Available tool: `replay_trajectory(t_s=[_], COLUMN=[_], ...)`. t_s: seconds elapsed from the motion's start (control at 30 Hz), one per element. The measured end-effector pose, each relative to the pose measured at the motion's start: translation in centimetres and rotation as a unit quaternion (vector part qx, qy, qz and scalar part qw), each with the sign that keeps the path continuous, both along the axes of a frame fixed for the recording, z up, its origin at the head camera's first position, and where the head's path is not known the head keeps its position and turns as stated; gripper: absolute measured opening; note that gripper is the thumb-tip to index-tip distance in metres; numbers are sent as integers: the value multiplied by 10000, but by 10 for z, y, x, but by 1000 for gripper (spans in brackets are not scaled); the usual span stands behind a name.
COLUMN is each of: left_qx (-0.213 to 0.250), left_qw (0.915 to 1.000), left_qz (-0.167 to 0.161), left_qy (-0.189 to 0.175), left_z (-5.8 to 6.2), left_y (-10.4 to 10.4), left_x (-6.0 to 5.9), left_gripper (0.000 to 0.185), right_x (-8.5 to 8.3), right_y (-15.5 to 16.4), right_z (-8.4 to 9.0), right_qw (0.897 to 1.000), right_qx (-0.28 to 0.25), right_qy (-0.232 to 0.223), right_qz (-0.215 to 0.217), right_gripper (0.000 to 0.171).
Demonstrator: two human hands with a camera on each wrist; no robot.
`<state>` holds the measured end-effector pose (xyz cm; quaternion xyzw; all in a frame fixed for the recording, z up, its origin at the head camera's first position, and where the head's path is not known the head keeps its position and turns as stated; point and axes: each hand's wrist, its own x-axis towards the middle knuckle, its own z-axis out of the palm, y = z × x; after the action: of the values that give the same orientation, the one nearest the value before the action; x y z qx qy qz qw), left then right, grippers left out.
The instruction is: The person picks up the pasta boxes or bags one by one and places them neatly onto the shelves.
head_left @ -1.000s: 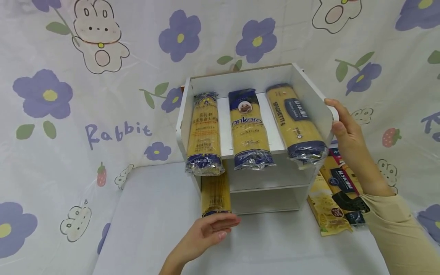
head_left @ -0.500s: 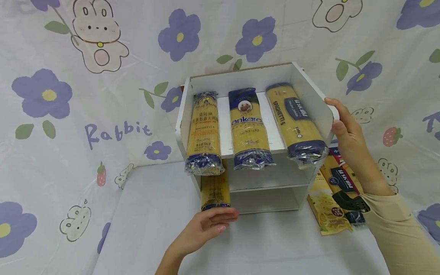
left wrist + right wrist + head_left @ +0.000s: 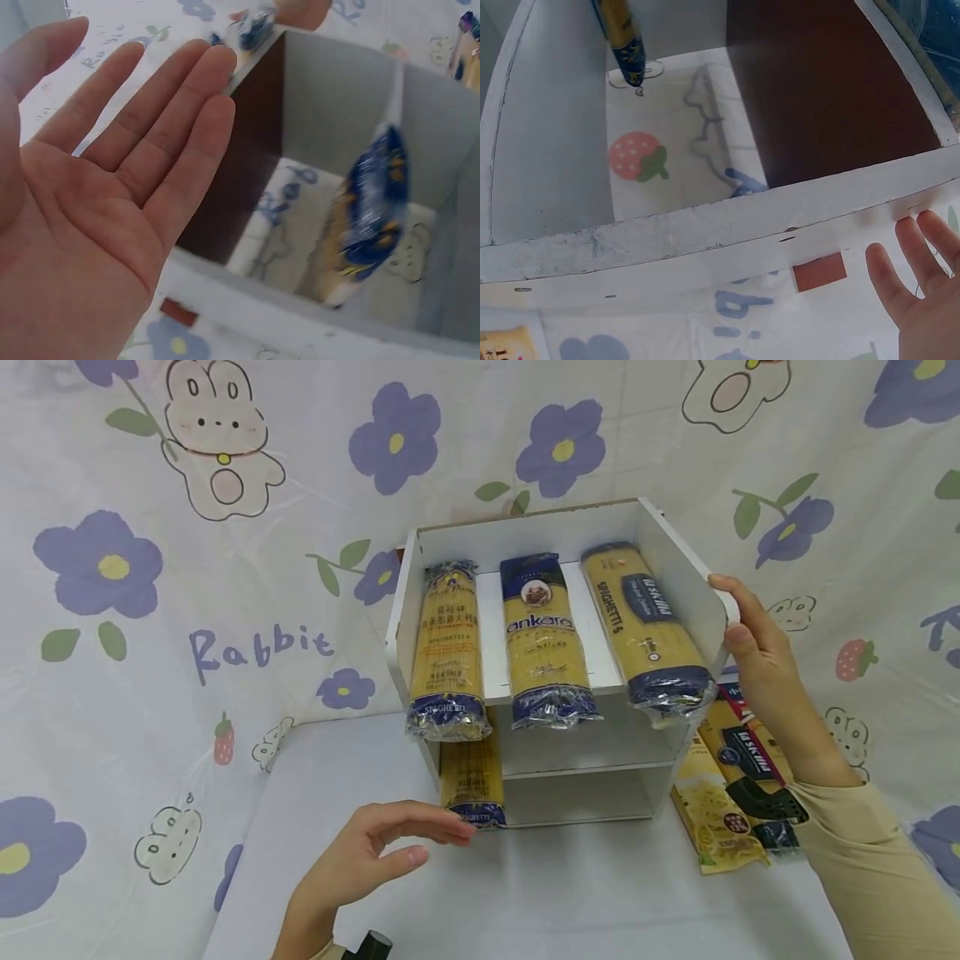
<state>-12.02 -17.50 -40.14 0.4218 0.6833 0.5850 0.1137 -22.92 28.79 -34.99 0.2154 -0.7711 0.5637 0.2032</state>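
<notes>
Spaghetti packet (image 3: 472, 781) pokes out of the lower shelf just beyond the left hand (image 3: 367, 860), whose relaxed, spread fingers hover near its end, holding nothing. Right hand (image 3: 757, 652) rests flat against the right wall of the white shelf unit (image 3: 678, 585). Above the left hand, three pasta packs (image 3: 543, 639) lie on the upper shelf; more packets (image 3: 738, 785) lie on the surface under the right forearm.

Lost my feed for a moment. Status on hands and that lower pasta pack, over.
Left hand open, just off the lower spaghetti pack. Right hand resting on the white shelf unit, side panel. Three packs on the upper shelf; nothing blocking.
</notes>
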Motion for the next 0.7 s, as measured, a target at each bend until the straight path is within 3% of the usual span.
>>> replay_trajectory(t_s=[0.17,0.37,0.47,0.53,0.63,0.7], left_qx=[108,488,932,1406,1968,2085], left_qw=[9988,9976,9917,9795,9499,9327], left_qz=[314,258,601,1040,1838,2266], left_qy=[357,413,657,997,1588,1879], left_z=[3,-10,-12,-7,5,14], left_y=[-13,-12,-9,-9,-12,-15], left_x=[0,3,3,-1,-12,-23], left_gripper=[39,39,40,39,38,40], right_x=[1,1,0,0,1,1], right_y=[-1,0,0,0,0,-1], right_z=[1,1,0,0,0,1], right_qw=[10000,10000,9999,9998,9999,9999], right_qx=[-4,-16,-86,-139,-119,-83], right_qy=[27,50,59,61,52,54], right_qz=[12,43,90,130,101,89], right_gripper=[46,45,45,46,46,46])
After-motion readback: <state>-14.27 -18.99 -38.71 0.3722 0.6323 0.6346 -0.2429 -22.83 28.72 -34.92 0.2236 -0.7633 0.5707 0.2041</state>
